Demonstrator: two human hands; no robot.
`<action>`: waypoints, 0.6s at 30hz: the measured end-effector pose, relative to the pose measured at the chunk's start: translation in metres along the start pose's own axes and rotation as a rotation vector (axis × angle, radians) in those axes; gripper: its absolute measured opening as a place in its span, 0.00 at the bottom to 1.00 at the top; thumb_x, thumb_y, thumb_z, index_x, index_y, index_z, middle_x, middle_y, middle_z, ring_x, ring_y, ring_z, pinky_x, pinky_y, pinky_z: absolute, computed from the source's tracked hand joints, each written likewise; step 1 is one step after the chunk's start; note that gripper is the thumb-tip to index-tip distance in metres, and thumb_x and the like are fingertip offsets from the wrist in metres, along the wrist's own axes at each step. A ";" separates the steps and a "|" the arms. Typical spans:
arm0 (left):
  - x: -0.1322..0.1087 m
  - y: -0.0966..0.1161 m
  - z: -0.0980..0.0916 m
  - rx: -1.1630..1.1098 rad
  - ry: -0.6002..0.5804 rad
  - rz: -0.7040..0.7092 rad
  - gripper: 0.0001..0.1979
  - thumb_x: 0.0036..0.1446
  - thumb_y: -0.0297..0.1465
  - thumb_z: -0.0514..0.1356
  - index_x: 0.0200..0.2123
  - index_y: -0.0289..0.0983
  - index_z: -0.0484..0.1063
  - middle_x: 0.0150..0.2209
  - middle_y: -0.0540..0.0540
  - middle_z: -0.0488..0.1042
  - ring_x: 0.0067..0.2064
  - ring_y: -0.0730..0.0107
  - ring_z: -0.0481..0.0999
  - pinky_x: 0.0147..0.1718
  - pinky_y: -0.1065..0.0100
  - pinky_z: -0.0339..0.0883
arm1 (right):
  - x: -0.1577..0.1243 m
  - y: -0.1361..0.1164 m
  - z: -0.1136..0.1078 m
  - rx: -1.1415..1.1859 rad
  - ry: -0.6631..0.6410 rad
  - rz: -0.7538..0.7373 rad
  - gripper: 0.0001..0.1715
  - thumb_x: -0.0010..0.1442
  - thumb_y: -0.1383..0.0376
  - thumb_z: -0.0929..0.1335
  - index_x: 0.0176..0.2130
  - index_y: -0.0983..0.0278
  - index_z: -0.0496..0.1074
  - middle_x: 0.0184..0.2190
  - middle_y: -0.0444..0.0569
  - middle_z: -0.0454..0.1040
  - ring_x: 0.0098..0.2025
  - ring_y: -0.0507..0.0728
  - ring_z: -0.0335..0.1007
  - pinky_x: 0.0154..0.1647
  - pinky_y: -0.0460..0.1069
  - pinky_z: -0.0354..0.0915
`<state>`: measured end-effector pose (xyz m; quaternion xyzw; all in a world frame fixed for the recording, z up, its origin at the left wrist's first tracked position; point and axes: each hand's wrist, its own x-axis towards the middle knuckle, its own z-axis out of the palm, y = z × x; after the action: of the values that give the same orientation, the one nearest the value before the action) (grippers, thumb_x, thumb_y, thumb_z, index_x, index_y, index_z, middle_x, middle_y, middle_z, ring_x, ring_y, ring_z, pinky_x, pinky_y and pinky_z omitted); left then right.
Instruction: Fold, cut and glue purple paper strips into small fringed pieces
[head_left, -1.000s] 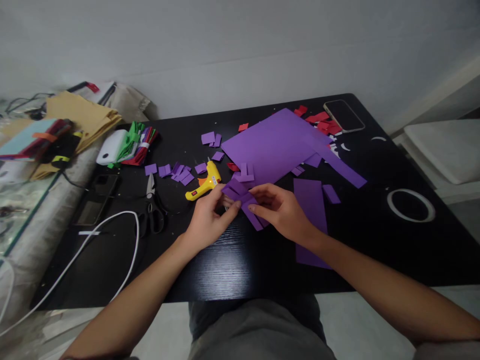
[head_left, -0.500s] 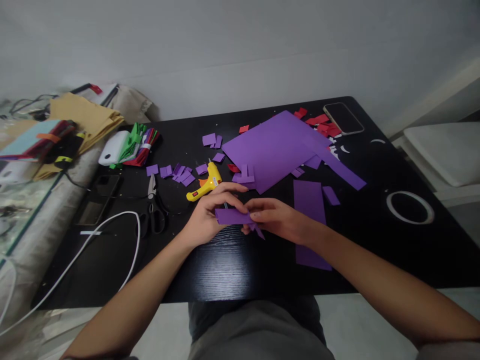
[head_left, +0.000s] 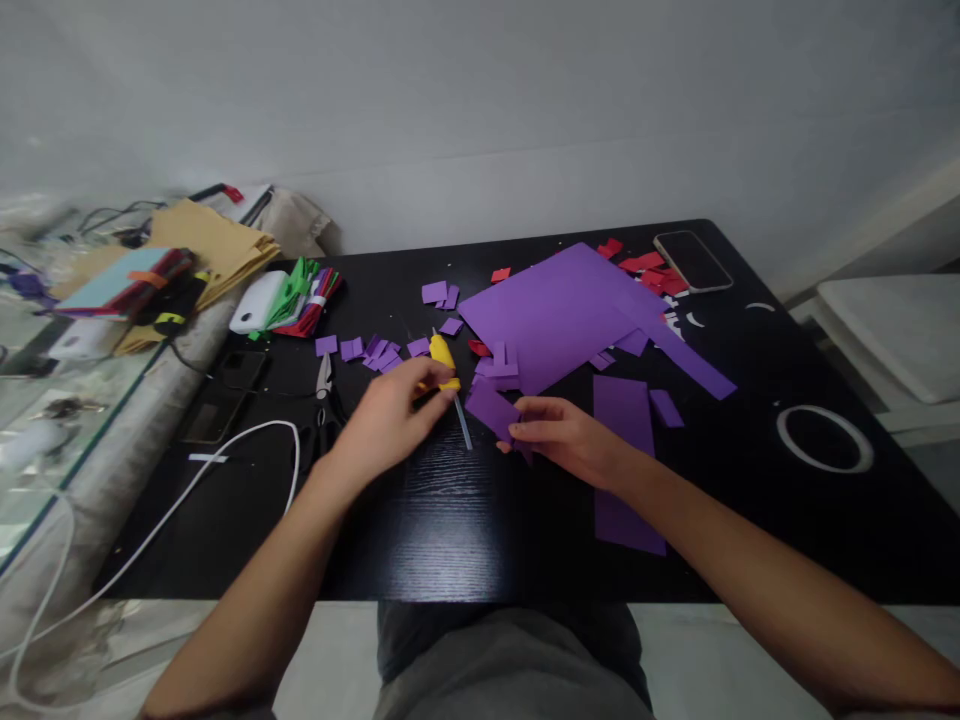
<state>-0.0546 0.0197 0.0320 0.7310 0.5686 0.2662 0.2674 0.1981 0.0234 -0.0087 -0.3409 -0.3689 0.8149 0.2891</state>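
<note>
Your right hand [head_left: 566, 436]: clamped on purple paper piece [head_left: 491, 408], above the desk [head_left: 525, 545], between your hands. Your left hand [head_left: 394, 415]: curved at yellow glue gun [head_left: 442, 353], closure cannot be told. Desk's near edge: well apart from both.

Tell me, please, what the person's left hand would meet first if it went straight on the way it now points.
The left hand would most likely meet the yellow, pistol-shaped plastic glue gun first, right in front of it; depth is unclear, so the two may be touching.
</note>
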 end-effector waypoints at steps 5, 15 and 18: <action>-0.022 -0.013 -0.064 0.716 -0.137 -0.368 0.16 0.67 0.41 0.55 0.39 0.38 0.79 0.37 0.38 0.84 0.39 0.45 0.83 0.36 0.57 0.67 | 0.004 0.000 0.002 0.087 0.165 -0.139 0.10 0.46 0.64 0.82 0.30 0.59 0.82 0.30 0.42 0.82 0.35 0.54 0.78 0.44 0.50 0.73; -0.067 -0.045 -0.073 0.952 -0.328 -0.614 0.23 0.68 0.46 0.52 0.42 0.32 0.77 0.44 0.25 0.83 0.48 0.38 0.84 0.42 0.56 0.72 | 0.008 0.002 0.002 0.132 0.129 -0.159 0.10 0.47 0.62 0.83 0.31 0.59 0.84 0.31 0.41 0.84 0.34 0.52 0.79 0.45 0.49 0.72; -0.067 -0.052 -0.073 0.940 -0.293 -0.626 0.26 0.66 0.49 0.55 0.40 0.31 0.78 0.44 0.22 0.83 0.47 0.36 0.84 0.41 0.55 0.72 | 0.009 0.004 0.002 0.124 0.156 -0.181 0.11 0.46 0.63 0.84 0.31 0.59 0.84 0.31 0.40 0.84 0.34 0.51 0.79 0.45 0.49 0.71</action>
<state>-0.1555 -0.0281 0.0424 0.5976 0.7717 -0.2103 0.0558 0.1906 0.0268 -0.0134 -0.3498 -0.3235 0.7779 0.4097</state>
